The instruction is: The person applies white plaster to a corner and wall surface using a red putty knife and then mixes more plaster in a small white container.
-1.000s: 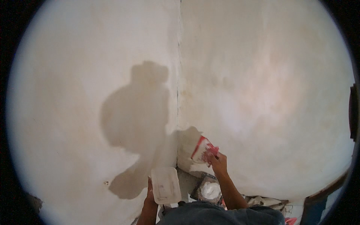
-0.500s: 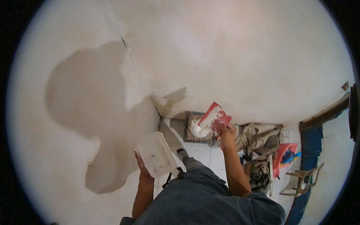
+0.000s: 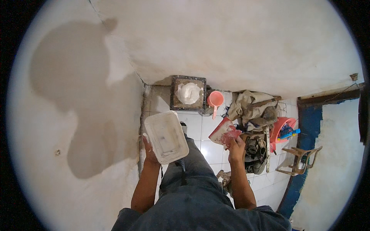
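View just dipped from the wall corner to the floor: the red putty scraper (image 3: 222, 133), mid-right of the frame, shows against white floor tiles (image 3: 208, 151) now instead of the wall. I'd judge the blade is off the wall for the moment, white paste still smeared across it.

My right grip (image 3: 236, 149) is closed round the scraper's near end. My left grip (image 3: 150, 151) holds the shallow rectangular tray (image 3: 166, 138), centre of the frame, by its left side (underside fingers hidden, can't tell how they sit). Tray is tilted, whitish residue inside.

Other stuff: black-rimmed square tub (image 3: 172, 94), upper middle, with a white paste mound (image 3: 189, 93); pink dipper (image 3: 215, 99) just beside it. Crumpled cloth (image 3: 246, 104), right of centre; pink basin (image 3: 275, 134) with a blue bottle (image 3: 289, 134), then a beige stool-like frame (image 3: 300, 161) farther right.

In the way: dark bundle (image 3: 256, 152) close by the right grip; head shadow (image 3: 71, 57) darkens the wall, upper left.
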The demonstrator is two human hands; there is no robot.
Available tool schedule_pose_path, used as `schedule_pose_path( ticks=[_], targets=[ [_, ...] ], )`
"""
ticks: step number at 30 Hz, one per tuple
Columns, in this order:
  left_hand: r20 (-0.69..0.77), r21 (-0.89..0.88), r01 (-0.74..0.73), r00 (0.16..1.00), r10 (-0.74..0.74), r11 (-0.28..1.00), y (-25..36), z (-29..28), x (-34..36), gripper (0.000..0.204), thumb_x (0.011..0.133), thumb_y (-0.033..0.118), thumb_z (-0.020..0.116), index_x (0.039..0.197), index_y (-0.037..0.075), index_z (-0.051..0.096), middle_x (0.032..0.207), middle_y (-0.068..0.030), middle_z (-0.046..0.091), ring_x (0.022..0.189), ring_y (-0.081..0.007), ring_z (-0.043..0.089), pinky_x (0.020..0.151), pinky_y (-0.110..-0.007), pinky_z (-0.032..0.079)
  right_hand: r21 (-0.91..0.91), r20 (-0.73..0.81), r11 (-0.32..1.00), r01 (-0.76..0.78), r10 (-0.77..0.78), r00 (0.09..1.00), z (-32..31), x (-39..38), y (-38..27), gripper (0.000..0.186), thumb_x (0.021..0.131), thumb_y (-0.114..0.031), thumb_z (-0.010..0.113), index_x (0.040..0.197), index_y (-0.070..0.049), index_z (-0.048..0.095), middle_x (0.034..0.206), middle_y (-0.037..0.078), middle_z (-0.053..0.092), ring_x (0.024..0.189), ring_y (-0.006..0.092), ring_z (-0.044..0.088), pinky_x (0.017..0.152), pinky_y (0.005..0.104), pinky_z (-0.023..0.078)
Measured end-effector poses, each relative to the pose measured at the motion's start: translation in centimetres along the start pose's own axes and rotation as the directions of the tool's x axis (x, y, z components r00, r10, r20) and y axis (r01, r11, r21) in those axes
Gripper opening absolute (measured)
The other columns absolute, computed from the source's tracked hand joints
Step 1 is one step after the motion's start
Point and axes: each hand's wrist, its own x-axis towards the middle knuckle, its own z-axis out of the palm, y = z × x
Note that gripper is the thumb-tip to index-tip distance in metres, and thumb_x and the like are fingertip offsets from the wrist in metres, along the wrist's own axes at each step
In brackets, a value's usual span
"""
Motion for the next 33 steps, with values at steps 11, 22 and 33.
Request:
schedule_pose_path(
  ticks=[11,22,33],
  targets=[
    [-0.12,-0.042,0.103,0.987,-0.107,0.994,-4.9,-4.4,1.6,0.082,0.082,0.062,0.057,0.141,0.009,0.037,0.135,-0.0146,0.048,0.119,-0.0319,0.052,0.097,-0.048,0.048,-0.025,0.027,0.988,-0.149,0.15,0.988,0.8,8.4,9.8,0.026,0.093,-0.02,0.06,0.101,0.005,0.064,0.071,0.004,0.061,0.053,0.0078,0.05,0.045,0.0237,0.038],
    [-0.481,0.193,0.17,0.875,-0.058,0.966,-8.2,-14.0,8.9,0.077,0.083,0.058,0.059,0.138,0.008,0.04,0.131,-0.0137,0.053,0.114,-0.0302,0.056,0.094,-0.047,0.051,-0.041,0.157,0.978,-0.204,0.208,0.965,12.4,23.7,22.1,0.022,0.091,-0.018,0.057,0.094,0.003,0.064,0.068,0.004,0.061,0.052,0.0079,0.05,0.044,0.0237,0.037],
    [-0.377,-0.201,0.012,0.922,-0.089,0.979,-13.3,-17.3,13.8,0.067,0.087,0.049,0.055,0.135,0.005,0.041,0.124,-0.014,0.057,0.109,-0.0287,0.059,0.091,-0.045,0.052,-0.391,0.213,0.917,0.084,0.002,0.977,17.8,33.2,26.7,0.015,0.085,-0.014,0.058,0.082,-0.001,0.064,0.064,-0.001,0.053,0.055,0.0067,0.044,0.049,0.0256,0.034]
  ],
)
